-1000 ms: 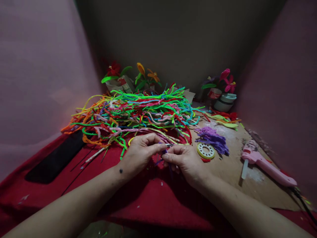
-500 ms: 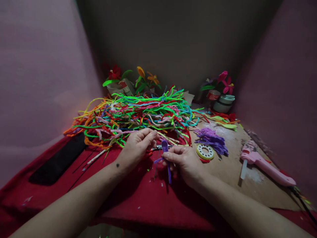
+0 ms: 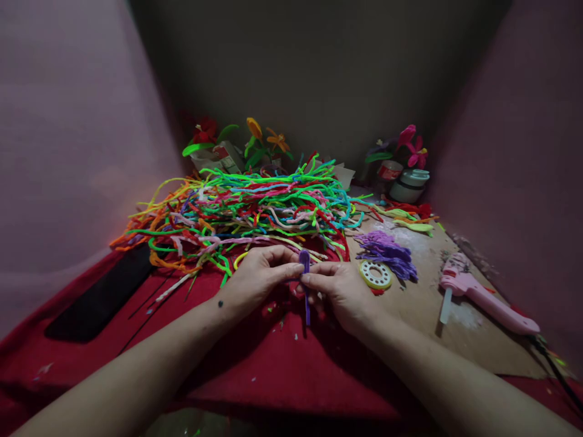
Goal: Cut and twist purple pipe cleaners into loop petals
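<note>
A folded purple pipe cleaner [image 3: 305,260] stands upright between my two hands, looped at the top with its tail hanging down. My right hand [image 3: 339,285] pinches it from the right between thumb and fingers. From the left, the thumb and fingers of my left hand [image 3: 268,273] close on the same pipe cleaner just below its loop. Both hands are held over the red cloth [image 3: 255,364]. Behind them lies a big heap of many-coloured pipe cleaners [image 3: 273,200]. The scissors are mostly hidden behind my hands.
On the cardboard [image 3: 419,328] at right are purple folded pieces [image 3: 387,252], a tape roll [image 3: 375,275] and a pink glue gun [image 3: 487,297]. A black flat object [image 3: 100,297] lies at left. Pipe-cleaner flowers [image 3: 414,149] and a lidded jar [image 3: 410,185] stand at the back.
My left hand has moved right and down onto the purple pipe cleaner, where it was apart before. The side end that stuck out left is now hidden by my fingers.
</note>
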The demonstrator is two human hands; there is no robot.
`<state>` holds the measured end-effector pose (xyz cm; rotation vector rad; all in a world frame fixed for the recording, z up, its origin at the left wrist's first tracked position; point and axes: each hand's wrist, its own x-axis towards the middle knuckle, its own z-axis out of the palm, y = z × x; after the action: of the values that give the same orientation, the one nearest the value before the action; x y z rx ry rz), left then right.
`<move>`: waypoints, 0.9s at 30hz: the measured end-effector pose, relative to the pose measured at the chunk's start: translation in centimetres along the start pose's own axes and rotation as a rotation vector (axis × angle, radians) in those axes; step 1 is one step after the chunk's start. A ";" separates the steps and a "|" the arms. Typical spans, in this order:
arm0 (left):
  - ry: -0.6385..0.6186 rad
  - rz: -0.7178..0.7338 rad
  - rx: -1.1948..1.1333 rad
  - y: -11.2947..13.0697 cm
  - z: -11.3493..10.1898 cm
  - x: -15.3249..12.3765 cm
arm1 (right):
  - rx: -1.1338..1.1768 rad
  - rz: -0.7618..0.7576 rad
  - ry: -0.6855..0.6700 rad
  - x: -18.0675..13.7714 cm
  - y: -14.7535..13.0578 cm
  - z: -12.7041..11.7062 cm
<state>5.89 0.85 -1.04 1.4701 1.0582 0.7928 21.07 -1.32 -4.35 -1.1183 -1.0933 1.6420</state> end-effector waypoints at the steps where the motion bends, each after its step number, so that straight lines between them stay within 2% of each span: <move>1: 0.002 0.000 0.027 -0.1 0.0 0.0 | -0.021 0.006 0.013 -0.1 -0.1 0.1; 4: 0.007 0.082 0.146 -0.4 0.3 -0.1 | -0.043 0.014 0.055 -0.2 -0.1 0.3; 7: 0.092 0.257 0.352 -0.6 0.6 -0.1 | -0.001 0.008 0.071 -0.1 -0.1 0.4; 9: 0.114 0.294 0.405 -0.6 0.5 -0.1 | 0.045 0.013 0.057 0.0 -0.1 0.4; 13: -0.002 0.120 0.164 -0.3 -0.2 0.1 | 0.173 0.022 0.009 0.1 -0.2 0.1; 17: 0.011 0.006 0.085 0.1 -0.8 0.2 | 0.267 -0.034 0.034 0.5 -0.3 -0.3; 21: 0.019 0.013 0.106 0.4 -0.3 -0.1 | 0.329 -0.060 0.044 0.7 -0.3 -0.4; 27: 0.104 0.109 0.144 0.5 0.2 -0.5 | 0.282 -0.096 -0.028 0.4 -0.6 -0.1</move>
<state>6.02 0.35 -0.53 1.6336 1.1405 0.8936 21.17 -0.75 -3.90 -0.8497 -0.8851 1.6793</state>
